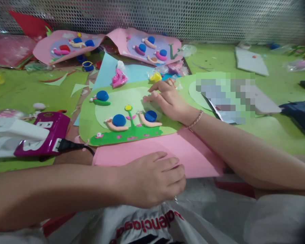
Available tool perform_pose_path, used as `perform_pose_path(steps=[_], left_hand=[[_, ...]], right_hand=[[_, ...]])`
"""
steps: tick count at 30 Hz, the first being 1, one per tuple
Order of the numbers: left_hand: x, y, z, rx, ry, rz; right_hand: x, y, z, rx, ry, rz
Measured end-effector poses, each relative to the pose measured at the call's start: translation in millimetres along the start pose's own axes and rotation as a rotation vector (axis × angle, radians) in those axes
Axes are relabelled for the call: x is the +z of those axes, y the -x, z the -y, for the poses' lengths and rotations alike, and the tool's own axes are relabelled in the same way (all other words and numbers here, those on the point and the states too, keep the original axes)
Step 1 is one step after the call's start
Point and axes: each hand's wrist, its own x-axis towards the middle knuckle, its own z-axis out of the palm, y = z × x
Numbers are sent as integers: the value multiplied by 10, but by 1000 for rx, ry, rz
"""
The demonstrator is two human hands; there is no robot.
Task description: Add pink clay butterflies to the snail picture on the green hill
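Snail picture (136, 98) (green) beneath right hand (170, 101)

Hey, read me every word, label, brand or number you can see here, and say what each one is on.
"alenciaga", red and upside down, on the white fabric at the bottom; a fold distorts its beginning.
Small yellow mark on the purple power strip: too small to read.
Silvery flat item at right: pixelated, so any print is unreadable.
I can read no numbers.
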Motion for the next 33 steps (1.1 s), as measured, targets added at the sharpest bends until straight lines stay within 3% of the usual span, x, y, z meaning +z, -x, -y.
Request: perform_pose_path(steps=[10,15,27,33], left_hand=[[-6,-1,5,5,-20,22],[-19,-3,9,10,-17,23],[-9,1,1,10,-19,21],[-11,2,-3,8,-19,45]], right_hand=[[-11,-17,48,110,24,85],[-21,-6,77,107,43,44],[-21,-4,86,135,115,148],[-37,-9,60,142,75,78]])
